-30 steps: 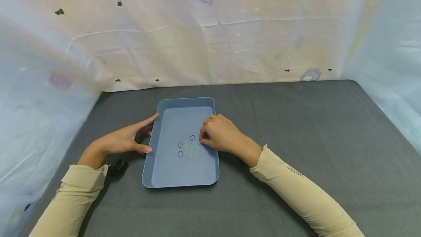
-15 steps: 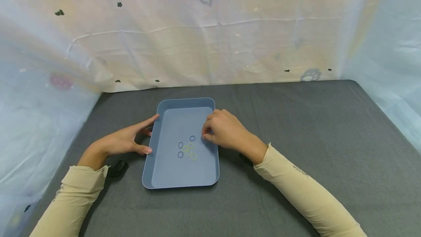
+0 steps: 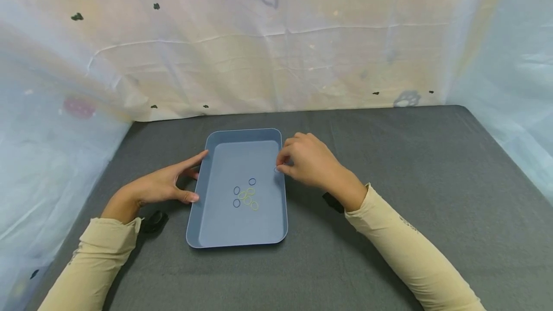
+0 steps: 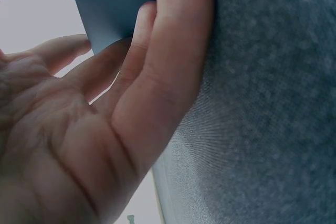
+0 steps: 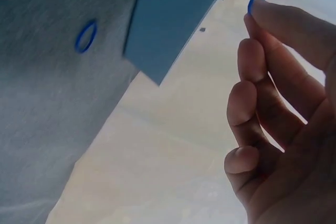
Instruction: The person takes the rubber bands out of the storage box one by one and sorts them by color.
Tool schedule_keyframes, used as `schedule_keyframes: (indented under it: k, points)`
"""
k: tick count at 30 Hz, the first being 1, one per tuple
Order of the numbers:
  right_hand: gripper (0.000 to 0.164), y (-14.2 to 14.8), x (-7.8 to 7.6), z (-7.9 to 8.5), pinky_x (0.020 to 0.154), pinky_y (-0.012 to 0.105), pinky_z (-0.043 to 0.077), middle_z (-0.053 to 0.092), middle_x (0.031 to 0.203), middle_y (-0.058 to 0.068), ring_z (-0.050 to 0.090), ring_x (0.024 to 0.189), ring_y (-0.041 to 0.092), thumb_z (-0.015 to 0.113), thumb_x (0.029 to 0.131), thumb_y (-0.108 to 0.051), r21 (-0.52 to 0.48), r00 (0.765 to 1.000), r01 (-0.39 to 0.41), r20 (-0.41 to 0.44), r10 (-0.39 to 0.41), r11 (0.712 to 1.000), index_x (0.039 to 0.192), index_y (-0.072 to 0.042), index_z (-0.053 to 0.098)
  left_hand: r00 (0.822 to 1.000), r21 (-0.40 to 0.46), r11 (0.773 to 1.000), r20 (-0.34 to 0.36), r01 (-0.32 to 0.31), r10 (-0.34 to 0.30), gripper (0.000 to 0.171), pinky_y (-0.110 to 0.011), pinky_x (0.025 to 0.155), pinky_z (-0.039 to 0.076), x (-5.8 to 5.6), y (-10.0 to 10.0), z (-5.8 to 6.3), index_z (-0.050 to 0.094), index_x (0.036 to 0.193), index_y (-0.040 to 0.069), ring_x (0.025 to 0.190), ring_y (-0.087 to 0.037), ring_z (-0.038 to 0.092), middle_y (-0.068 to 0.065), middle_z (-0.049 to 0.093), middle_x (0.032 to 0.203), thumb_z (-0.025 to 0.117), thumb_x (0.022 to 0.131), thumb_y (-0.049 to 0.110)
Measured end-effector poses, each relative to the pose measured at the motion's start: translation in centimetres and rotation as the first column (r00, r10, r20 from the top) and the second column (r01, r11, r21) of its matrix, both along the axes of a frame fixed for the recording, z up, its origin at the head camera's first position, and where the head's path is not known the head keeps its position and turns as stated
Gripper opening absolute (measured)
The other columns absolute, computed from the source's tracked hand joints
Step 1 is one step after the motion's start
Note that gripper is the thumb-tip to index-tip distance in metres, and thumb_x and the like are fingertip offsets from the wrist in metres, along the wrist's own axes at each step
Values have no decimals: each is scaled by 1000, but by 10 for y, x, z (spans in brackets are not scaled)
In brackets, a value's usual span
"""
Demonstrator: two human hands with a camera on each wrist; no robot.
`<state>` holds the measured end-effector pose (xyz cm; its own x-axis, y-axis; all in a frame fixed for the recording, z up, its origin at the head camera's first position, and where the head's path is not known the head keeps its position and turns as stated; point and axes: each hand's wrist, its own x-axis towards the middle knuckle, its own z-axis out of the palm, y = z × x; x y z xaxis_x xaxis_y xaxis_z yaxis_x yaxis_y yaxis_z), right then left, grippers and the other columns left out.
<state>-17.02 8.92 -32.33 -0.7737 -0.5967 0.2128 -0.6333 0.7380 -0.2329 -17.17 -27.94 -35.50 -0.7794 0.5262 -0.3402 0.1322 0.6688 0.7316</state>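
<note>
My right hand (image 3: 311, 160) pinches a small blue rubber band (image 5: 250, 3) between thumb and forefinger, over the tray's right rim in the head view. The other fingers curl in. The blue-grey tray (image 3: 233, 229) holds three blue rubber bands (image 3: 249, 182) and several yellow ones (image 3: 248, 200) near its middle. On the tray's left side, my left hand (image 3: 160, 186) touches the rim with spread thumb and forefinger; its other fingers lie by the outer wall in the left wrist view. Another blue rubber band (image 5: 79, 41) lies outside the tray in the right wrist view.
A dark grey cloth (image 3: 389, 181) covers the table under the tray. Pale patterned sheeting (image 3: 276, 71) hangs behind the table and at both sides. A black strap (image 3: 155, 222) shows at the left wrist.
My right hand has lifted the blue rubber band from the tray's inside and moved it right and farther back, to the right rim. The left hand has stayed in place.
</note>
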Motion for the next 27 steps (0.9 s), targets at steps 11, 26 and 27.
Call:
schedule_keyframes:
  k: [11, 26, 27]
  points:
    - [4, 22, -9, -2, 90, 42, 45, 71, 92, -6, 58, 91, 19, 77, 88, -22, -5, 997, 58, 54, -58, 998, 86, -20, 79, 1000, 10, 1000, -2, -3, 3, 113, -44, 92, 49, 2, -1, 1, 1, 162, 31, 140, -43, 38, -21, 21, 163, 82, 83, 32]
    - [4, 48, -23, -6, 103, 48, 44, 71, 95, -4, 62, 97, 21, 77, 88, -22, 55, 989, 72, 124, -79, 996, 89, -19, 79, 1000, 27, 1000, 2, -4, 4, 112, -41, 90, 49, 4, -2, 1, 2, 161, 31, 141, -43, 37, -20, 18, 164, 82, 83, 31]
    - [4, 49, -24, -7, 103, 48, 44, 71, 95, -4, 62, 96, 21, 77, 88, -22, 64, 991, 61, 118, -69, 996, 89, -19, 78, 1000, 27, 1000, 1, -3, 3, 112, -41, 91, 49, 4, -2, 1, 2, 161, 31, 141, -43, 38, -20, 19, 164, 82, 83, 31]
